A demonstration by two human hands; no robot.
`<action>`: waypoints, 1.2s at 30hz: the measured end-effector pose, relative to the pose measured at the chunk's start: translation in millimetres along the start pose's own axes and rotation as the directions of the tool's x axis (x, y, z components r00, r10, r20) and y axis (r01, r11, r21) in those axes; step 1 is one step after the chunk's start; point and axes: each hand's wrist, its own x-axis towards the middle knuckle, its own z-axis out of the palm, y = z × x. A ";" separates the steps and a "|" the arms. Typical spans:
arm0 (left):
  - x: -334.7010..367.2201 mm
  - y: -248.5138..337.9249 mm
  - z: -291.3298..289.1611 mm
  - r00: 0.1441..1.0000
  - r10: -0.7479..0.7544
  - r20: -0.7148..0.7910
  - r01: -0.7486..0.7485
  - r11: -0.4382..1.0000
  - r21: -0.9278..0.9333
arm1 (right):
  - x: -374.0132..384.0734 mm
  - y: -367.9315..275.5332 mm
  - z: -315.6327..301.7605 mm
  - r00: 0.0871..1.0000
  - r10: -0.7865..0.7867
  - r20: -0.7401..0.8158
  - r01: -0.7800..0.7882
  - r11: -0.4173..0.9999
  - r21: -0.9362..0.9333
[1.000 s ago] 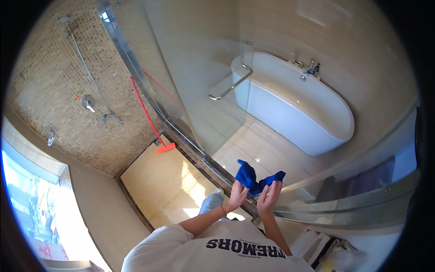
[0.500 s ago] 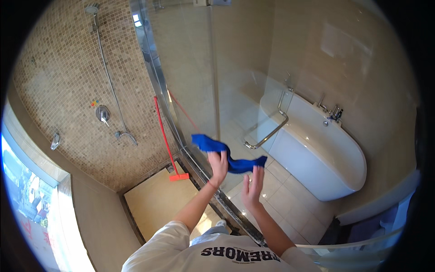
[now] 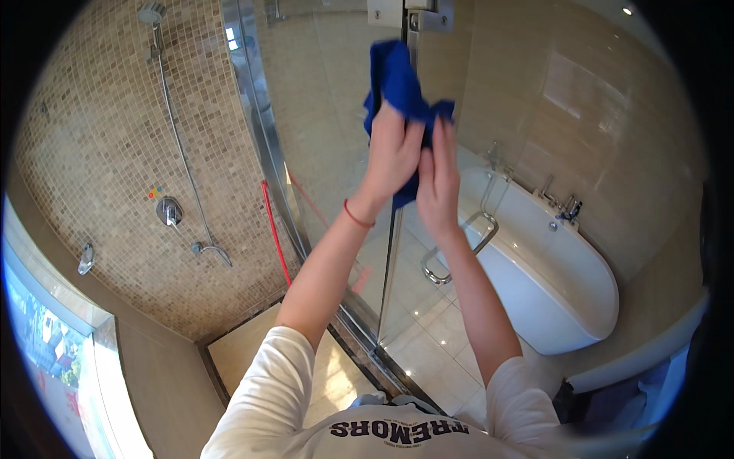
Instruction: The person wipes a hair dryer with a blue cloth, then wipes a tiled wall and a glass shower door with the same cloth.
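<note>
Both my arms reach up and forward toward the edge of a clear glass shower panel (image 3: pixel 325 130). A bunched blue cloth (image 3: pixel 396 73) is between my hands, spreading above the fingers with a fold hanging below. My left hand (image 3: pixel 391 149) grips it from the left side, a red band around that wrist. On its right side, my right hand (image 3: pixel 440 180) holds the cloth with fingers pointing up. The two hands are close together, thumbs near each other. The cloth lies in front of the metal-edged glass seam; whether it touches the glass I cannot tell.
A metal door handle (image 3: pixel 483 243) sticks out just right of my right forearm. Beyond the glass stands a white bathtub (image 3: pixel 550 283) with taps. A red-handled tool (image 3: pixel 275 233) leans at the left, near a shower hose (image 3: pixel 180 138) on the mosaic wall. A window is at far left.
My hands have risen and come together, lifting the blue cloth from waist-high stretch to a bunched hold by the upper glass. The handle appears shifted slightly.
</note>
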 end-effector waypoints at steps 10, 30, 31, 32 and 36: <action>-128.8 -41.3 -1.8 0.969 -0.222 0.110 0.205 0.968 0.146 | -79.8 63.0 17.9 0.977 -0.212 -0.029 0.209 0.976 -0.065; -162.9 -46.0 16.2 0.966 -0.230 -0.116 0.258 0.884 0.390 | -72.6 83.4 5.0 0.978 -0.208 0.016 0.209 0.971 -0.115; -207.8 -56.0 26.1 0.968 -0.212 -0.132 0.249 0.857 0.451 | -124.1 101.9 3.3 0.978 -0.183 0.098 0.193 0.975 -0.107; -260.0 -62.1 22.8 0.932 -0.344 -0.113 0.357 0.822 0.444 | -174.0 113.8 5.0 0.961 -0.217 0.172 0.236 0.966 -0.101; -398.4 -60.0 22.2 0.751 -0.641 -0.162 0.637 0.637 0.435 | -303.1 125.7 -20.5 0.770 -0.242 0.591 0.276 0.961 0.033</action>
